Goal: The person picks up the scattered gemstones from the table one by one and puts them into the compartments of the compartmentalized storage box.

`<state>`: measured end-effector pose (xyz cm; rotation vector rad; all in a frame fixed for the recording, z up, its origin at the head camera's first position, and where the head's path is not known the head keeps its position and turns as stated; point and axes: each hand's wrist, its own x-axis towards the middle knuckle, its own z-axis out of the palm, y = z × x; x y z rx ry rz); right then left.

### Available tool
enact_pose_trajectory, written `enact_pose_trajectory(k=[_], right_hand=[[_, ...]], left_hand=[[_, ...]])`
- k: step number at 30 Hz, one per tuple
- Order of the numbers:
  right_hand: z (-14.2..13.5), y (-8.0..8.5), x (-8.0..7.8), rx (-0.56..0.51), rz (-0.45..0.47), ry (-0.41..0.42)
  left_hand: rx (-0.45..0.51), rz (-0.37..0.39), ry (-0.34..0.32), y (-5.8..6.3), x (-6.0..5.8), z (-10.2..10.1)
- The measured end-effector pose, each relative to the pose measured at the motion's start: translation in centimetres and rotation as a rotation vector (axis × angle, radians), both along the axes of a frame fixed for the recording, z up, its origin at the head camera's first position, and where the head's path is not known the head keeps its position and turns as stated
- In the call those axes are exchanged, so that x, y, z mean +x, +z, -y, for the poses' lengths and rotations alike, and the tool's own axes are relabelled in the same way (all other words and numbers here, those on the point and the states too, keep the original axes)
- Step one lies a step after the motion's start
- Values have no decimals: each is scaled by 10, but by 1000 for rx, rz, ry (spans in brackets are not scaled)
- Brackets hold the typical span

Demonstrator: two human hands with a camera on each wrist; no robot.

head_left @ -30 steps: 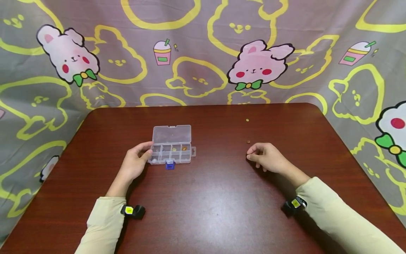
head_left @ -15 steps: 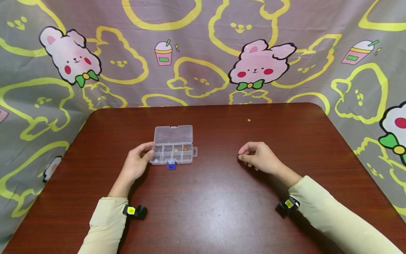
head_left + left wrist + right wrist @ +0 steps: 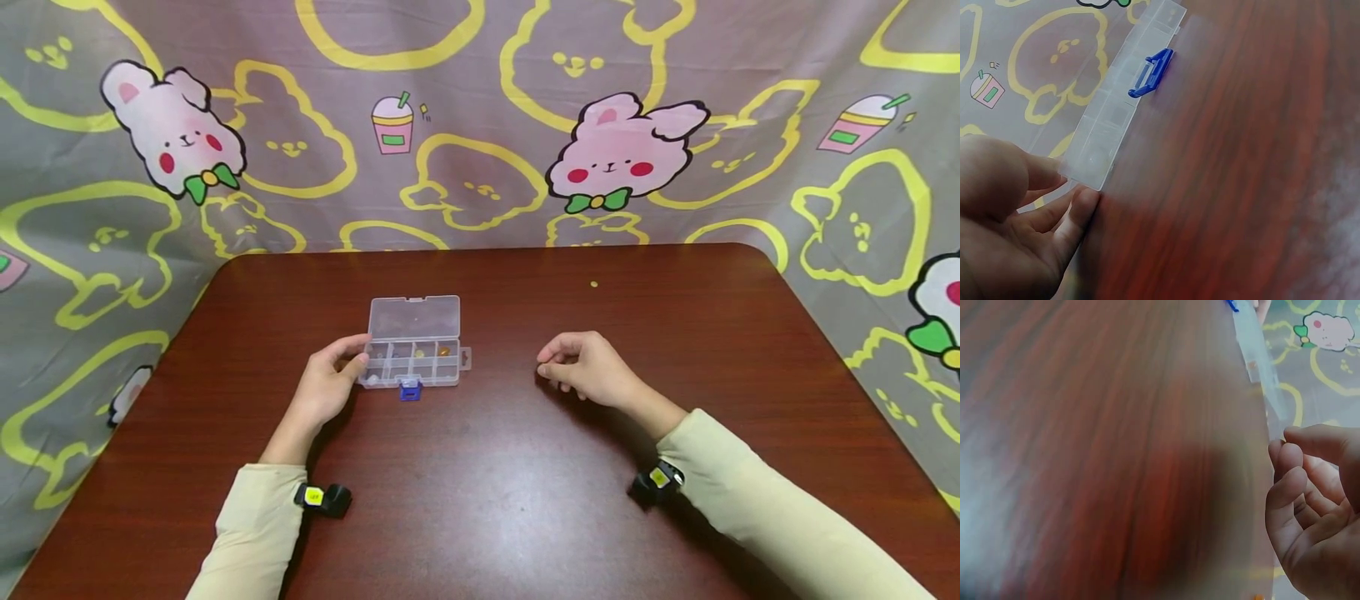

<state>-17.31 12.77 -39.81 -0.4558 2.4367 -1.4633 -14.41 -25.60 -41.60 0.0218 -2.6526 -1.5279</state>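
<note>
A clear plastic compartment box (image 3: 411, 364) lies on the table with its lid (image 3: 415, 318) raised at the back. My left hand (image 3: 330, 383) holds the box's left end between thumb and fingers. Small pieces lie in some compartments: an orange one (image 3: 444, 352) in the back row at right, a pale yellow one (image 3: 419, 354) beside it, and a whitish one (image 3: 372, 380) at front left. To the right of the box, my right hand (image 3: 588, 367) pinches a tiny dark brown piece (image 3: 1282, 442), mostly hidden by the fingertips.
A small yellow round piece (image 3: 594, 284) lies on the brown table (image 3: 480, 483) toward the back right. The box has a blue latch (image 3: 410, 391) at its front and a hanging tab (image 3: 466, 359) at its right end. A patterned cloth (image 3: 480, 125) hangs behind the table.
My right hand has moved left toward the box, keeping its pinch. The brown piece seen lying behind it a second ago is out of sight. My left hand stays on the box.
</note>
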Motion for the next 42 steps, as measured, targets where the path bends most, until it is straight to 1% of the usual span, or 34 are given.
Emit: enact_pose_trajectory(k=[8, 17, 27, 32, 37, 42], right_hand=[[20, 4, -1, -4, 12, 30], [47, 7, -1, -58, -52, 96], [81, 13, 1, -81, -69, 161], [93, 12, 1, -81, -66, 171], [105, 11, 1, -79, -91, 177], [117, 15, 2, -76, -94, 181]], left_hand=[[-8, 11, 7, 1, 0, 0], [-17, 15, 10, 3, 1, -1], [-10, 9, 7, 1, 0, -1], [-2, -5, 0, -1, -1, -1], [-4, -7, 3, -1, -1, -2], [-5, -8, 7, -2, 0, -1]])
